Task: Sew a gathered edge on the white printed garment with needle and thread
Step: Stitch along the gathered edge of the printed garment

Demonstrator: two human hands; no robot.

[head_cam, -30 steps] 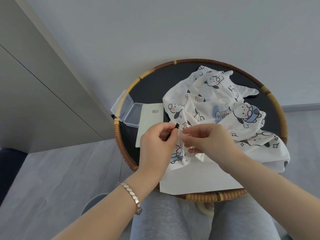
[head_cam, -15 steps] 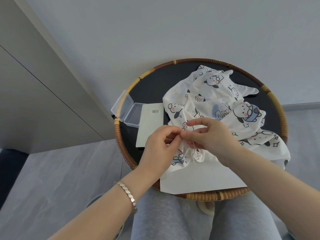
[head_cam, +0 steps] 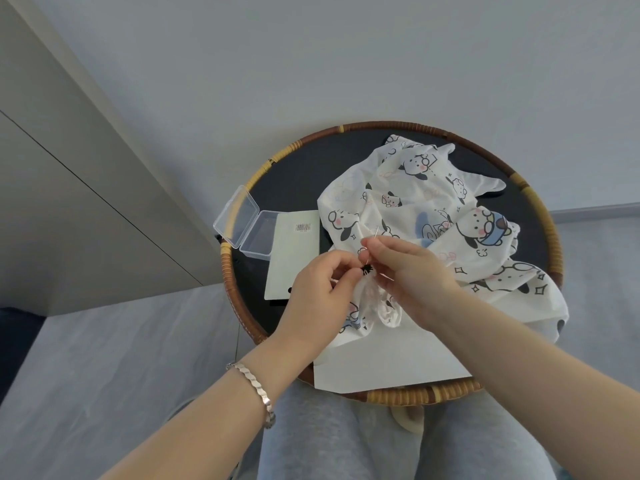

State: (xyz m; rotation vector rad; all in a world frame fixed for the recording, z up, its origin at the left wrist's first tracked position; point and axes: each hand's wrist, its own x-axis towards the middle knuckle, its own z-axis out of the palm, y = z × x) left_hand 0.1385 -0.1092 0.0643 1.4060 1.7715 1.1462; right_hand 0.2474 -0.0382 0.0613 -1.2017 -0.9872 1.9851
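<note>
The white garment (head_cam: 415, 209) printed with cartoon dogs lies bunched on a round black table with a woven rattan rim (head_cam: 550, 237). My left hand (head_cam: 318, 292) pinches a gathered fold of the garment's near edge, where a small black printed patch shows. My right hand (head_cam: 412, 268) pinches a thin silver needle (head_cam: 375, 232) that points up and away just above the fold. A fine thread is faintly visible between the two hands.
An open clear plastic box (head_cam: 249, 225) sits at the table's left rim beside a pale card with a barcode (head_cam: 294, 254). A white sheet (head_cam: 388, 365) lies under the garment at the near rim. My grey-clad knees are below the table. A wall stands behind.
My right hand has drawn the needle up and out of the fold, so its tip now shows above my fingers. My left hand keeps its pinch on the gathered edge.
</note>
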